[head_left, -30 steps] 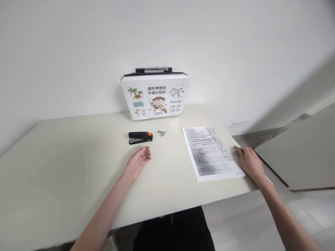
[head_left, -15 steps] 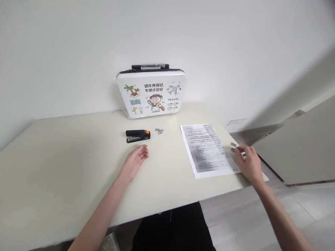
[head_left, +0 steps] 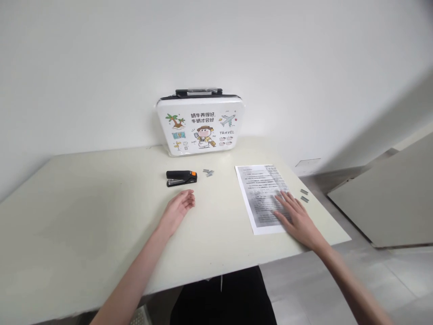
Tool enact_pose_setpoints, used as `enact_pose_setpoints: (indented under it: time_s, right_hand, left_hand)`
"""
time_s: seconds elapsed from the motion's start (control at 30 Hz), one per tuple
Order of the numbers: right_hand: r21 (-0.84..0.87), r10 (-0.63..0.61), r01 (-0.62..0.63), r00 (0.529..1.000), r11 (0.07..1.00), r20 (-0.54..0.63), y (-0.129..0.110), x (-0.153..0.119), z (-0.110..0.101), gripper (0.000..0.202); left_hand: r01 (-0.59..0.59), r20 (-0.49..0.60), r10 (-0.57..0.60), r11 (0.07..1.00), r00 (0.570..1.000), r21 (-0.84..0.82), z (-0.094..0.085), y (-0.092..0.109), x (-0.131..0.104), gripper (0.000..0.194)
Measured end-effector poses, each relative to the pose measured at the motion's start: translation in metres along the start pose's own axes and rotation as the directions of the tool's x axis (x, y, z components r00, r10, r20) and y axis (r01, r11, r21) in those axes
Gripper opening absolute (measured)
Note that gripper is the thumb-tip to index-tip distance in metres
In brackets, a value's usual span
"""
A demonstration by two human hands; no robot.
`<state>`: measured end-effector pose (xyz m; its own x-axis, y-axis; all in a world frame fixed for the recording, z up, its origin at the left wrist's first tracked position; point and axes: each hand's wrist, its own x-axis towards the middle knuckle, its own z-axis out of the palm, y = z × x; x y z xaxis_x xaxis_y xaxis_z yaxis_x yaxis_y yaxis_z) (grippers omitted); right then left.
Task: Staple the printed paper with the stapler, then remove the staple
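My right hand (head_left: pixel 295 217), fingers spread, is over the right part of a printed sheet of paper (head_left: pixel 257 194) and seems to rest on it. Just past it, two strips of staples (head_left: pixel 304 195) lie by the table's right edge. My left hand (head_left: pixel 178 208) rests on its side on the table, fingers loosely curled and holding nothing. Beyond that hand sits a black stapler (head_left: pixel 181 178) with an orange patch at its right end. To the stapler's right is a small cluster of staple strips (head_left: pixel 208 172).
A white cartoon-printed case (head_left: pixel 201 126) with a black handle stands against the wall at the back of the pale table (head_left: pixel 84 203). Right of the table, a light panel (head_left: pixel 382 203) stands low above the grey floor (head_left: pixel 389 280).
My right hand has moved left from the staple strips at the table's edge onto the paper, and its fingers have spread. My left hand has kept its place. The view has shifted slightly.
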<state>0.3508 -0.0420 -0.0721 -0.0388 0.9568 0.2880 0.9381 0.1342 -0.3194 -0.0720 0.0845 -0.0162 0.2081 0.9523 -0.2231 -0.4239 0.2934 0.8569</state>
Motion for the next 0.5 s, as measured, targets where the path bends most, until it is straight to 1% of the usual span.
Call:
enact_pose_setpoints:
  time_s: [0.17, 0.3, 0.4, 0.5]
  right_hand:
    - [-0.03, 0.012, -0.011, 1.0, 0.999, 0.006, -0.002, -0.002, 0.007, 0.058]
    - [-0.037, -0.006, 0.005, 1.0, 0.999, -0.005, -0.01, -0.01, 0.009, 0.058]
    - [-0.027, -0.054, 0.053, 0.998, 0.998, -0.014, -0.023, -0.019, 0.01, 0.059]
    - [-0.014, -0.105, 0.104, 0.994, 0.994, -0.025, -0.043, -0.029, 0.008, 0.06]
  left_hand:
    - [-0.011, 0.019, 0.01, 1.0, 1.0, 0.009, 0.0, 0.001, 0.0, 0.031]
    - [-0.011, 0.033, 0.01, 1.0, 0.999, 0.02, 0.0, 0.0, -0.002, 0.031]
    - [-0.013, 0.039, 0.012, 0.999, 0.999, 0.034, 0.0, 0.0, -0.003, 0.03]
    - [-0.03, 0.055, 0.026, 0.997, 0.998, 0.077, 0.001, 0.0, -0.005, 0.03]
